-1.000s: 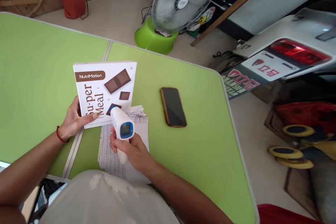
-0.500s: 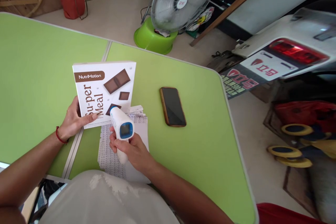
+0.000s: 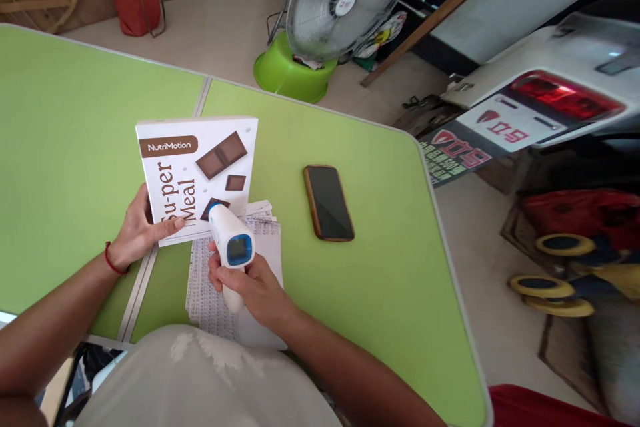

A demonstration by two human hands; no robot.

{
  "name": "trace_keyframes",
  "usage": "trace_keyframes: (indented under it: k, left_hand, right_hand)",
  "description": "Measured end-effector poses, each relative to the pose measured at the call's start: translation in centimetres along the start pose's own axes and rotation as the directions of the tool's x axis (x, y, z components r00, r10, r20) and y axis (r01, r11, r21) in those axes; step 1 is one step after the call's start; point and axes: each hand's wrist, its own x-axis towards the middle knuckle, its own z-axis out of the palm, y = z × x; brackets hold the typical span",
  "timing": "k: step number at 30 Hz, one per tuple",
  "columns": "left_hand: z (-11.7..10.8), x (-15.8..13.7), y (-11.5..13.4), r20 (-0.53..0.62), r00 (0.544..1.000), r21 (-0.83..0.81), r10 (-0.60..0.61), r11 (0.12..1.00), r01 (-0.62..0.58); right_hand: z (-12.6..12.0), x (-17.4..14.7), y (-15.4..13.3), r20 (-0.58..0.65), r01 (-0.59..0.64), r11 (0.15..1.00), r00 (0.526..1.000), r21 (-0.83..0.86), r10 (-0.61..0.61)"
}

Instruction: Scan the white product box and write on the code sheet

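My left hand (image 3: 143, 227) grips the lower left corner of a white box (image 3: 173, 123) printed "NutriMotion Su-per Meal", thumb across its front and the other fingers hidden behind. The box is tilted up, its printed face towards me. In my right hand (image 3: 255, 287) is a white and blue infrared thermometer (image 3: 230, 230), fingers closed round its handle. Its nose points at the lower right of the box and overlaps it in view; I cannot tell whether they touch. Its small screen looks dark grey. Beneath both lie handwritten sheets of paper (image 3: 263, 260), close to my body.
A phone in a brown case (image 3: 329, 203) lies right of the papers on the green table (image 3: 395, 293). Beyond the far edge, a fan (image 3: 345, 7) stands over a green plastic stool (image 3: 293, 73). To the right is a white vehicle with a red tail light (image 3: 565, 97).
Both hands, the box and the thermometer hold almost the same position. The whole view has shifted very slightly.
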Motion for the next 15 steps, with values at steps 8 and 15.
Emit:
trace_keyframes:
  k: [8, 15]
  left_hand:
    - [0.1, -0.1, -0.2, -0.027, 0.999, 0.025, 0.034, 0.999, -0.033]
    - [-0.6, 0.4, -0.4, -0.125, 0.978, 0.128, 0.17, 0.98, -0.154]
  right_hand:
    - [-0.2, 0.0, 0.0, -0.023, -0.027, 0.999, 0.999, -0.03, 0.027]
    - [-3.9, -0.1, -2.6, -0.042, 0.002, 0.9, 0.999, -0.435, -0.022]
